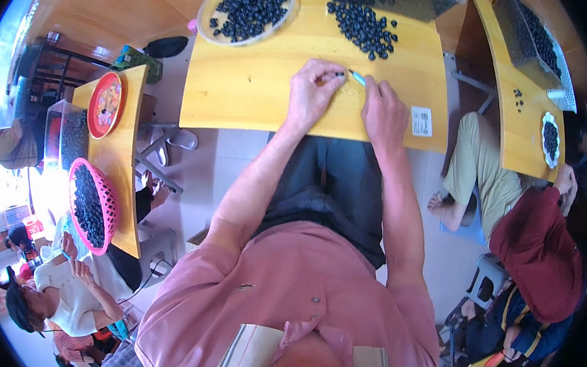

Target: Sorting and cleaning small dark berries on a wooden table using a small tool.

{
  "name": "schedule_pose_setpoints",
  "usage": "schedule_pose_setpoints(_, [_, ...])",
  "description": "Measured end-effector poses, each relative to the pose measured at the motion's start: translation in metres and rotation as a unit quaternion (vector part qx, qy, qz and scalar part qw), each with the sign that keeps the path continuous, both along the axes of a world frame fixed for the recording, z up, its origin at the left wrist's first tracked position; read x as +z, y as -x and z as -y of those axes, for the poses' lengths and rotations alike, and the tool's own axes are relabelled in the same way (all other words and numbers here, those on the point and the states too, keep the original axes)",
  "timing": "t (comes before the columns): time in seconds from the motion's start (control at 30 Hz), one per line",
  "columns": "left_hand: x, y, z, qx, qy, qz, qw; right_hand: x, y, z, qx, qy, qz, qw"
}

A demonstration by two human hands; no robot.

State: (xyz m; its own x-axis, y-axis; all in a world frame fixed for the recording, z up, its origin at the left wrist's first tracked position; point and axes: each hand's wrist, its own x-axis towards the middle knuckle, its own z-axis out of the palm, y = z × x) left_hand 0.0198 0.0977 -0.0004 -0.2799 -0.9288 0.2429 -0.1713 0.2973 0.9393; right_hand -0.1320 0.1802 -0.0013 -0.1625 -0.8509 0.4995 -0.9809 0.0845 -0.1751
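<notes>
Over the yellow wooden table (245, 100), my left hand (309, 95) pinches a small dark round piece (340, 75) between thumb and fingertips. Its exact kind is too small to tell. A slim light-blue tool (358, 78), pen-like with a dark tip, is gripped in my right hand (384, 113). The tip points left at the piece; whether they touch I cannot tell. Beyond my hands lies a loose pile of black bead-like pieces (364, 29). To its left, a round clear tray (209, 28) holds many more.
A clear bin (397, 2) stands at the table's far edge. A white printed card (421, 122) lies right of my right hand. Side tables hold a pink basket (109, 200), a red tray (98, 123) and a scalloped white dish (552, 161). People sit on both sides.
</notes>
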Motion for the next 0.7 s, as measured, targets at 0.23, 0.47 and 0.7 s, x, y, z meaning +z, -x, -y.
schedule_pose_setpoints(0.23, [-0.002,-0.003,-0.001,-0.003,-0.004,-0.029,1.0,-0.003,-0.003,-0.003,0.01,0.011,0.01,1.0])
schedule_pose_setpoints(0.47, [0.035,-0.039,0.05,0.092,0.198,-0.03,0.975,-0.002,-0.002,-0.003,0.007,0.014,0.007,1.0])
schedule_pose_setpoints(0.7, [0.067,-0.076,0.14,0.098,0.313,0.182,0.927,-0.007,-0.001,0.001,0.003,0.027,-0.001,1.0])
